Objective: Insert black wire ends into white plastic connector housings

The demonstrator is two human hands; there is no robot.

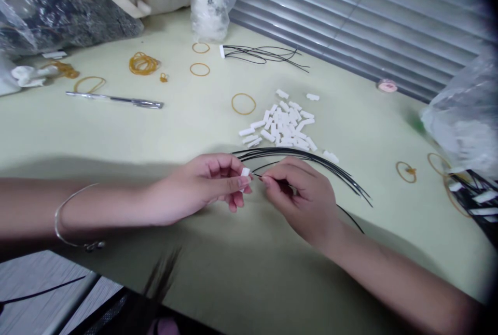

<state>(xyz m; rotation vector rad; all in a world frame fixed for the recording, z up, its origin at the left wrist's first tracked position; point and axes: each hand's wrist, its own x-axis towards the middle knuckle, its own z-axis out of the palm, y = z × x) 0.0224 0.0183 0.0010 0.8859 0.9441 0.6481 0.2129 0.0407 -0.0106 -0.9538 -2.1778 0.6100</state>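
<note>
Between thumb and fingers, my left hand pinches a small white connector housing. My right hand is closed on a thin black wire, whose tip points at the housing and lies very close to it. Whether the tip is inside the housing I cannot tell. The same wire seems to trail out past my right wrist. Just behind both hands a bundle of black wires lies in a curve on the table. Beyond it is a loose pile of white connector housings.
A connector with several black wires lies at the back, near the blinds. Rubber bands and a pen are on the left. A wrapped cup stands behind. Finished-looking wires and a plastic bag sit right.
</note>
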